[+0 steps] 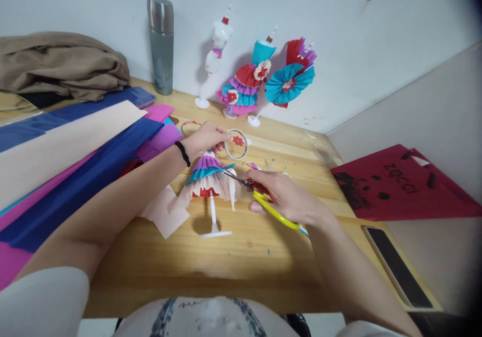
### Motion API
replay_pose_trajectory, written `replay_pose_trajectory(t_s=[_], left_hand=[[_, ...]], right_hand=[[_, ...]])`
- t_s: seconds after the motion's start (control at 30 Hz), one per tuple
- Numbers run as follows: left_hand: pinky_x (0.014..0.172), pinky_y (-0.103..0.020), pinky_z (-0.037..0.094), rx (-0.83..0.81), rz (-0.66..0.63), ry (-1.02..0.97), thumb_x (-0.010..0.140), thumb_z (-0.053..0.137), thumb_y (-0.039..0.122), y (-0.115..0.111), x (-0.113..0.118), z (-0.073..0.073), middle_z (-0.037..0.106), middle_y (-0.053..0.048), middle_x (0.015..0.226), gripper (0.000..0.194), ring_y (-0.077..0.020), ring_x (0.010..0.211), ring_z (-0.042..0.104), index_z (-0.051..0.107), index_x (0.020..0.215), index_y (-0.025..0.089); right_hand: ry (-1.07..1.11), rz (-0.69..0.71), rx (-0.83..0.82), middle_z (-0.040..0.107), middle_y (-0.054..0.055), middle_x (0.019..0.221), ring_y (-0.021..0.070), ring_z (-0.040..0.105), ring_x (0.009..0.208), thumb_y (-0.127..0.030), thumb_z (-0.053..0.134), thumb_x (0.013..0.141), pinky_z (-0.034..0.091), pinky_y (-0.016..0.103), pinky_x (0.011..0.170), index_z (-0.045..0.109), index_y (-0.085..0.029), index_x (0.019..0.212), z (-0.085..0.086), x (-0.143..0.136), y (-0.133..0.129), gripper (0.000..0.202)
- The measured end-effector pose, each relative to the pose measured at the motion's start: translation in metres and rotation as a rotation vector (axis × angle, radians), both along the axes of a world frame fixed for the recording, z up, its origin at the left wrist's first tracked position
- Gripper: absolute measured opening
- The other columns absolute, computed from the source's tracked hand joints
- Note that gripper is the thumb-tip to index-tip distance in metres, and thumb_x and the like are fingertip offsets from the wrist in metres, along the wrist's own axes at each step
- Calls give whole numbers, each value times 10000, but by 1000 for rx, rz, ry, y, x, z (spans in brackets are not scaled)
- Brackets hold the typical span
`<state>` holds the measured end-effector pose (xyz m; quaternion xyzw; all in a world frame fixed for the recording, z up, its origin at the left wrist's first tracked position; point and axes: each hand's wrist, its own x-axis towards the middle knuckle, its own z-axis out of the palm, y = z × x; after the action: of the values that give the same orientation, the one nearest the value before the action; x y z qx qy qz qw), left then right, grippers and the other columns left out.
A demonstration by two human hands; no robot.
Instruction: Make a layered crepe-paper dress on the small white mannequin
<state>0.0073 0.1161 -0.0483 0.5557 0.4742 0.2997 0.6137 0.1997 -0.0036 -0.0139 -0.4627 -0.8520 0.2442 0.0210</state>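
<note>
Nearest you, the round white base (216, 234) of the small dress form sits on the wooden table (150, 282), and its thin post (213, 214) carries a tiered crepe-paper skirt (208, 175) in purple, teal and cream, between your two hands. The form looks very light and likely to tip, so the post or base should be the place to steady it; the ruffles look soft, would crush or tear under a squeeze, and are best touched by an edge. A loose cream crepe sheet (171, 219) lies just beside it. Your right hand (288, 194) is wrapped around the handles of the yellow-handled scissors (276, 212), their stiff metal blades reaching the skirt's right side; whether the tips are parted is too small to tell. A little farther off, your left hand (206, 137) has thumb and fingers pinched on the rim of the tape roll (247, 149), which should feel firm, light and safe to grip there. Beyond, three other decorated dress forms (262, 53) stand near the wall, with the tall bottle (161, 55) to their left.
</note>
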Motion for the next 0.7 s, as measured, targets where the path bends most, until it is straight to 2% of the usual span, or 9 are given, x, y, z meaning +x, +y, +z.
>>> replay_pose_trajectory(t_s=[0.13, 0.23, 0.37, 0.43, 0.53, 0.6, 0.7], left_hand=[[478, -222, 305, 65, 29, 86, 938, 635, 143, 10, -11, 6, 500, 14, 452, 387, -61, 426, 434, 557, 559, 136], [516, -230, 331, 108, 50, 118, 957, 607, 164, 15, -18, 12, 491, 20, 480, 366, -69, 455, 439, 543, 597, 144], [586, -238, 348, 215, 99, 211, 970, 570, 183, 20, -36, 27, 487, 29, 510, 346, -77, 508, 453, 520, 629, 152], [612, -255, 344, 275, 141, 313, 918, 591, 139, 25, -49, 34, 484, 23, 484, 335, -97, 522, 447, 519, 591, 155], [693, -264, 340, 375, 173, 487, 750, 665, 28, 38, -69, 38, 413, 30, 437, 278, -146, 628, 494, 540, 538, 157], [710, -275, 345, 547, 109, 805, 707, 677, 46, 45, -79, 37, 397, 17, 448, 267, -203, 714, 553, 535, 521, 174], [723, -283, 348, 558, 68, 903, 676, 694, 64, 50, -90, 32, 386, -7, 429, 322, -248, 775, 587, 494, 456, 190]], right_hand=[[4, -9, -9, 702, 107, 922, 250, 610, 764, -552, 641, 851, 399, 341, 677, 621, -149, 1138, -5, -2, 1, 495], [35, -22, -26, 703, 101, 929, 247, 612, 767, -552, 645, 847, 412, 350, 695, 629, -159, 1140, -7, -5, 1, 491], [78, -18, -35, 719, 115, 961, 273, 641, 798, -589, 629, 847, 456, 399, 745, 635, -177, 1132, -8, -6, 0, 501], [89, -13, -29, 729, 126, 997, 297, 661, 842, -610, 614, 855, 470, 455, 818, 634, -191, 1123, -10, -5, -1, 497], [90, -1, -10, 736, 120, 1037, 324, 676, 917, -617, 607, 865, 420, 565, 961, 623, -219, 1131, -12, -4, -1, 479], [79, -2, -5, 736, 113, 1034, 328, 680, 924, -600, 626, 857, 375, 607, 1010, 621, -226, 1128, -14, -4, -1, 461], [56, -10, -9, 730, 105, 1001, 317, 678, 883, -566, 652, 846, 371, 607, 1015, 629, -220, 1109, -16, -4, -1, 435]])
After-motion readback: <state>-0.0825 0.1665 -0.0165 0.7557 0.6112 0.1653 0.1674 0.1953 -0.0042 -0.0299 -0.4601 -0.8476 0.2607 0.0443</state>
